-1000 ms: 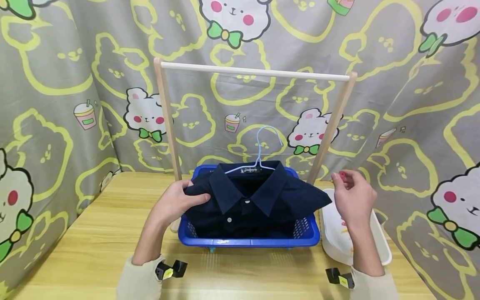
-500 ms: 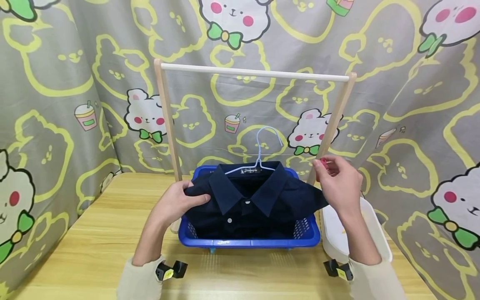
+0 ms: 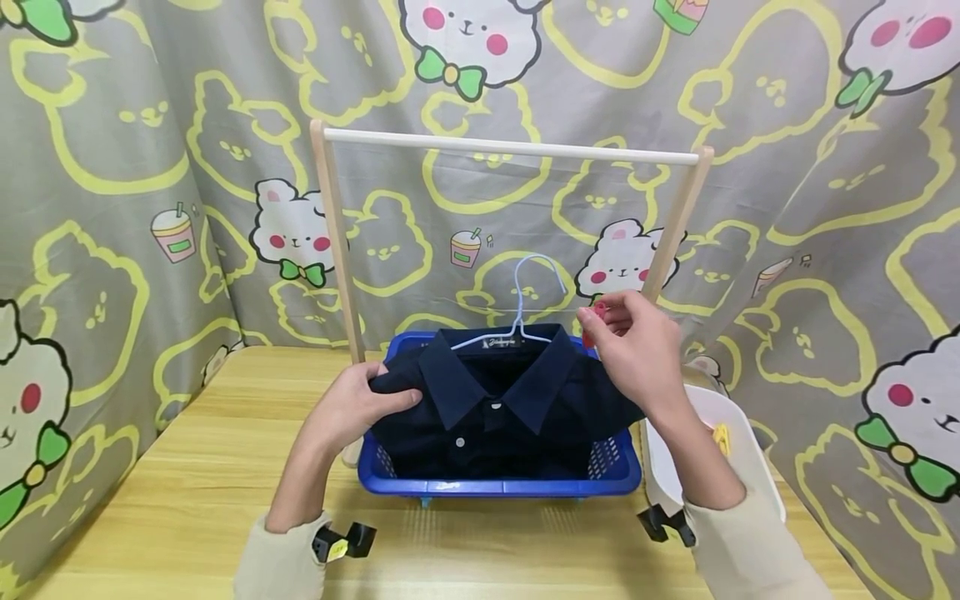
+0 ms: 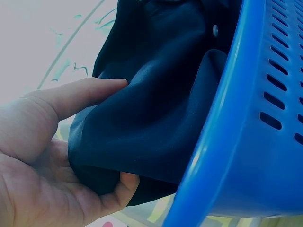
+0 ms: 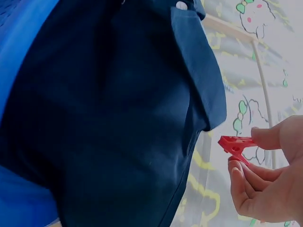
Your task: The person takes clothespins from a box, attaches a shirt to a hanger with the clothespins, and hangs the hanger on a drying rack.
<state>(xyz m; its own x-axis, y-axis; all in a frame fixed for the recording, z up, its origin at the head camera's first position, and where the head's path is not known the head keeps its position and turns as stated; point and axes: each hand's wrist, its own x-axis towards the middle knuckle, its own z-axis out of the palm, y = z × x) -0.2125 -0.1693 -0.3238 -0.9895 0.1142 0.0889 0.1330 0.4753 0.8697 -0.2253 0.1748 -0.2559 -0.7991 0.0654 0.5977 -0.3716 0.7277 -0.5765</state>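
Observation:
A dark navy collared shirt (image 3: 525, 442) on a light-blue wire hanger (image 3: 517, 292) lies in a blue plastic basket (image 3: 495, 487), its collar raised above the back rim. My left hand (image 3: 367, 400) grips the shirt's shoulder on the left; in the left wrist view the thumb lies on top of the cloth and fingers curl beneath. Between thumb and fingers my right hand (image 3: 637, 350) pinches a red clothespin (image 5: 236, 145), held just above the shirt's right shoulder, close to the collar. In the right wrist view the clothespin stands apart from the cloth.
Behind the basket stands a wooden rack with a white rail (image 3: 510, 146). To the right, partly behind my right forearm, is a white tray (image 3: 757, 442) holding a yellow clothespin (image 3: 722, 439). A patterned curtain (image 3: 480, 200) encloses the wooden table (image 3: 210, 467).
My right hand has moved left from above the white tray to beside the collar, carrying the red clothespin. The left hand keeps its hold on the shirt.

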